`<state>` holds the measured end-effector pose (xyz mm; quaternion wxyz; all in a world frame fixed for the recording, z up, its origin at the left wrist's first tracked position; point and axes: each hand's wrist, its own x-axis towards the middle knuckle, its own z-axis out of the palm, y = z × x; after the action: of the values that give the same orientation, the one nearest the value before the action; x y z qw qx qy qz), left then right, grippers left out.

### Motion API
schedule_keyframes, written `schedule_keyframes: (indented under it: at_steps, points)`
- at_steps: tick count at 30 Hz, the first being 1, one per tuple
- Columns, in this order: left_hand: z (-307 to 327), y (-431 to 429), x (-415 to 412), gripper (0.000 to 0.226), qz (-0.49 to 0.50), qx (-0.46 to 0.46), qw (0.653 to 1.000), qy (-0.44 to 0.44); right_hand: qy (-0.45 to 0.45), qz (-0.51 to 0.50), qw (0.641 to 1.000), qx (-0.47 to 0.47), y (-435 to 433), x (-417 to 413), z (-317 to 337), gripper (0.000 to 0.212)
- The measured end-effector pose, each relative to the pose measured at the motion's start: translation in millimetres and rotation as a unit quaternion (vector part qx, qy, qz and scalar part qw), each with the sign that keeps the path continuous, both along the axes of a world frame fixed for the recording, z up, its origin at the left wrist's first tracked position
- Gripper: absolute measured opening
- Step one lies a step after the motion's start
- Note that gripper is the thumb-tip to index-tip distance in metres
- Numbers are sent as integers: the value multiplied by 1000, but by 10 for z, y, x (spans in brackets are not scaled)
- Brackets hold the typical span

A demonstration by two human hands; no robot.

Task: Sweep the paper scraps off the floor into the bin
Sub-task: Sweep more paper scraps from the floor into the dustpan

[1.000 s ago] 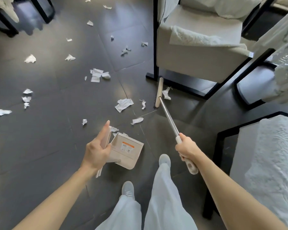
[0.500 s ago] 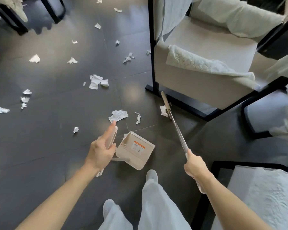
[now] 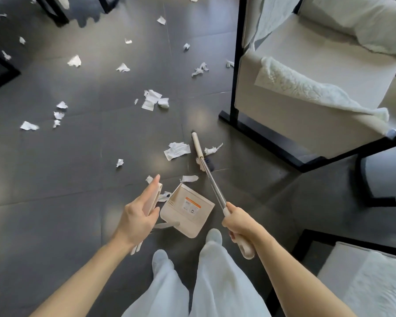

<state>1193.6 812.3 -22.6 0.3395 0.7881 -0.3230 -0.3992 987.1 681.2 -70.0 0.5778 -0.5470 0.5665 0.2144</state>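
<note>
— Left hand [image 3: 138,216]?
— Holds the dustpan [image 3: 188,209] by its upright handle, fingers [image 3: 151,188] closed on it, forefinger straight along it. Sits on the floor [image 3: 78,170], just ahead of the feet [image 3: 213,235].
— Right hand [image 3: 240,225]?
— Grips the broom [image 3: 212,181] by the stick, fingers wrapped tight. Rests head-down beyond the pan, between two paper scraps [image 3: 177,151].
— Other scraps?
— Lie scattered over the dark floor; one just off the pan's far edge, more beside the armchair [image 3: 306,99].
</note>
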Motion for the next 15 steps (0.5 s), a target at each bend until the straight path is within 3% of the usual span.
schedule_keyframes:
  at_steps: [4,7,11,15]
  points:
    - [61,330,125,95,3,4,999,-45,-20,-241,960,142,243,69,-142,69]
    - [71,538,205,97,12,9,997,-76,-33,-279,952,121,261,19,-96,72]
    - [12,721,278,106,16,10,994,-104,-35,-309,947,74,151,-165,53,55]
    - [40,820,298,105,28,12,991,-127,-21,-259,966,-5,-21,-222,53,39]
